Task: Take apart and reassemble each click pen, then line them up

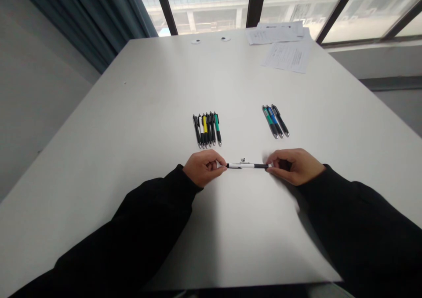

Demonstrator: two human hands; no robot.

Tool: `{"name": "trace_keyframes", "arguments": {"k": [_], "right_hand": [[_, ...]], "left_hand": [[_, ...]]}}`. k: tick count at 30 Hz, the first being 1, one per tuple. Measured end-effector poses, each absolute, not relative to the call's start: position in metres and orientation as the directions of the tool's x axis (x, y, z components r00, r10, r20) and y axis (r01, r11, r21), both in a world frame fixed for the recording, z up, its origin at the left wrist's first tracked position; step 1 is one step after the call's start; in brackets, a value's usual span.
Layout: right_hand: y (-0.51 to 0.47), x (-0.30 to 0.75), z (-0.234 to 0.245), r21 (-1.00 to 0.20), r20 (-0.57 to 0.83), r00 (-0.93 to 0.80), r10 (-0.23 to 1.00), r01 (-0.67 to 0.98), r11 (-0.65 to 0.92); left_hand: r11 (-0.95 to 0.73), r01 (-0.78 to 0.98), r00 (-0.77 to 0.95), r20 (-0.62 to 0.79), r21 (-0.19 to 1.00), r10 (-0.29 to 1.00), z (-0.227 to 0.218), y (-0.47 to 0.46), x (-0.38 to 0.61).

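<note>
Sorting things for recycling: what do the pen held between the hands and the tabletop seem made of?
The pen looks like glossy plastic, judging by its smooth sheen. The tabletop seems matte white laminate, evenly smooth, though its core can't be seen.

Nothing legible. Printed sheets (288, 56), upper right of frame: lines too small to read. Pen barrels (207, 130), centre, and white-and-black pen (247, 165): no readable marking.

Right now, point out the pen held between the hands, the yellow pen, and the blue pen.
Held pen (242, 165), head view, on its white barrel.
Yellow pen (205, 124), head view, on its yellow barrel.
Blue pen (272, 116), head view, on its blue barrel.
</note>
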State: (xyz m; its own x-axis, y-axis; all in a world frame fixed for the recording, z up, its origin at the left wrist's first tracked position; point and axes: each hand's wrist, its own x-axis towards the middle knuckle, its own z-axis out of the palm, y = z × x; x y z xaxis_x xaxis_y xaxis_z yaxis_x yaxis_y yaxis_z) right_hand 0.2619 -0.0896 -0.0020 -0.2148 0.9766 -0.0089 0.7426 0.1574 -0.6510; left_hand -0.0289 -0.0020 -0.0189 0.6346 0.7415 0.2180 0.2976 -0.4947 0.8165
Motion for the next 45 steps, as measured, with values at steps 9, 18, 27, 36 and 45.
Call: {"name": "trace_keyframes", "arguments": {"k": [9,18,27,36,45], "right_hand": [[-0.089,0.2618,-0.0016,-0.659,-0.003,-0.22,0.976,0.735,0.163],[-0.0892,0.262,-0.0021,-0.65,0.004,-0.221,0.975,0.741,0.171],[-0.0884,0.2613,-0.0032,-0.656,0.019,-0.221,0.975,0.733,0.178],[-0.0888,0.262,-0.0024,-0.65,0.009,-0.215,0.977,0.741,0.169],[-0.0886,0.261,-0.0015,-0.643,0.003,-0.22,0.975,0.747,0.171]], "left_hand": [[-0.501,0.309,0.642,0.211,0.808,0.737,-0.0188,-0.0025,-0.0289],[-0.503,0.3,0.647,0.214,0.811,0.732,-0.0186,-0.0018,-0.029],[-0.508,0.308,0.652,0.21,0.805,0.729,-0.017,-0.002,-0.0284],[-0.524,0.313,0.659,0.216,0.792,0.72,-0.0169,-0.0016,-0.0292],[-0.528,0.314,0.666,0.214,0.789,0.715,-0.0156,-0.0012,-0.0296]]}}
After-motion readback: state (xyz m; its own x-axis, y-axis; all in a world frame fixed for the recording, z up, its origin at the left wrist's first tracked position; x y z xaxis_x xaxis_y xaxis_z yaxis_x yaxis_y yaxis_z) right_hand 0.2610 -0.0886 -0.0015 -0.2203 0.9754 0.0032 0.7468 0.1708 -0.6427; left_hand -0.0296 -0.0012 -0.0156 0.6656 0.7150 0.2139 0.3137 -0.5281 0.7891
